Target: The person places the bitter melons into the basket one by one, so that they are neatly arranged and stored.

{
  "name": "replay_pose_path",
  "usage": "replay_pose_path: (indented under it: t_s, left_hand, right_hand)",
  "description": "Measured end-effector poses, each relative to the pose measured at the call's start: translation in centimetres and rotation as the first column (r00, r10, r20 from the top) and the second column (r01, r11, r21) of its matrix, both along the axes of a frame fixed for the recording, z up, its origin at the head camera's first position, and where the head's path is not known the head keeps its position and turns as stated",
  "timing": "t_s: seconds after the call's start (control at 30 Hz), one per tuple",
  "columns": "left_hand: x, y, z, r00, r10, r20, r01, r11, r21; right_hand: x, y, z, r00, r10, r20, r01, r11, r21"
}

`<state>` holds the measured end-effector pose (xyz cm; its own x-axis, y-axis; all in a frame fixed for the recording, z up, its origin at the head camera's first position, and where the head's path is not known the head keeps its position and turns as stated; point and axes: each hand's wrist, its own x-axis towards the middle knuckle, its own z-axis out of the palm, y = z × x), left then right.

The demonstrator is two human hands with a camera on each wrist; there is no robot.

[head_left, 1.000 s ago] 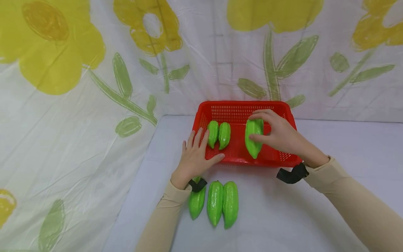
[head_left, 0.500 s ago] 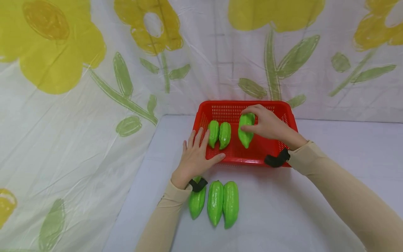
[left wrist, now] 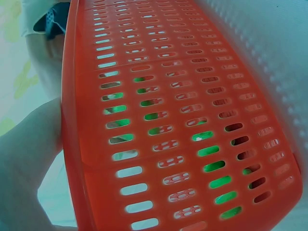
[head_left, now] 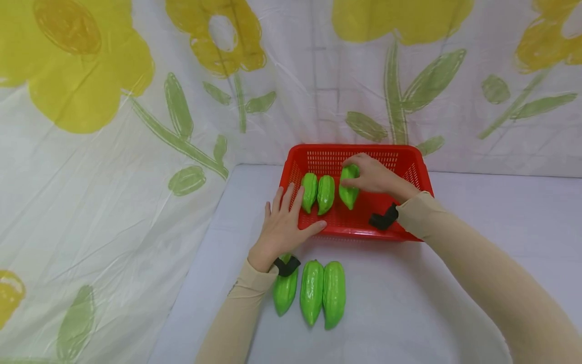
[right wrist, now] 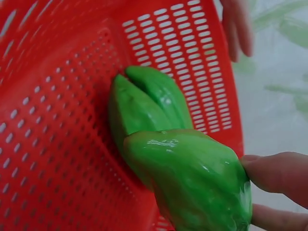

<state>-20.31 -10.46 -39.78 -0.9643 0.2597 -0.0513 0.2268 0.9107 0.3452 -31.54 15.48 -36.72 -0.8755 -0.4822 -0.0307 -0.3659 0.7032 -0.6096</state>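
My right hand point(head_left: 370, 174) pinches a glossy green ridged gourd point(head_left: 348, 196) between thumb and fingers, inside the red plastic basket point(head_left: 359, 231). In the right wrist view the held gourd point(right wrist: 192, 178) partly covers two others lying together at the basket's end. Those two gourds, the left one point(head_left: 309, 192) and the one beside it point(head_left: 326, 194), lie side by side at the basket's left. My left hand point(head_left: 282, 230) rests with fingers spread and straight over the basket's left front corner. The left wrist view shows the basket's slotted wall point(left wrist: 163, 120) with green behind it.
Closer to me, on the white tabletop point(head_left: 400, 303), lie a pair of touching gourds point(head_left: 311, 293) and one more gourd point(head_left: 285, 293), partly under my left wrist. Behind the basket hangs a flower-printed curtain point(head_left: 291, 116).
My right hand has carried the gourd leftward and slightly farther back within the basket, closer to the two lying there. My left hand has stayed in place.
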Motion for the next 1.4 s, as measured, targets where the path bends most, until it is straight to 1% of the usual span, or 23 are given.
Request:
replay_pose_path:
  t_s: [0.17,0.33,0.7,0.9,1.07,1.27,1.4]
  left_hand:
    - [0.0,0.0,0.0,1.0,0.001,-0.011,-0.001,1.0,0.006]
    - [0.2,0.0,0.2,1.0,0.002,-0.013,-0.001,1.0,0.013]
    - [0.1,0.1,0.2,1.0,0.001,-0.014,-0.001,1.0,0.017]
    - [0.0,0.0,0.0,1.0,-0.001,-0.017,0.002,1.0,0.014]
    - [-0.1,0.0,0.0,1.0,-0.003,-0.023,0.004,1.0,0.024]
    - [-0.1,0.0,-0.2,0.999,-0.004,-0.036,0.005,1.0,0.022]
    - [-0.1,0.0,-0.2,0.999,-0.002,-0.034,0.003,1.0,0.018]
  right_hand:
    - [-0.9,-0.6,-1.0,0.999,0.037,0.027,-0.038,0.998,0.042]
    - [-1.4,-1.1,-1.9,0.997,0.063,0.044,-0.067,0.993,0.095]
    - [-2.2,-1.7,-3.7,0.993,0.073,0.088,-0.085,0.987,0.14]
    - [-2.4,-2.1,-4.0,0.99,0.083,0.11,-0.1,0.982,0.162]
    - [-2.6,-2.3,-4.3,0.99,0.098,0.097,-0.111,0.982,0.149]
    - [-2.5,-2.4,-4.2,0.99,0.096,0.1,-0.11,0.983,0.148]
    - [-2.5,-2.3,-4.3,0.99,0.094,0.103,-0.109,0.983,0.149]
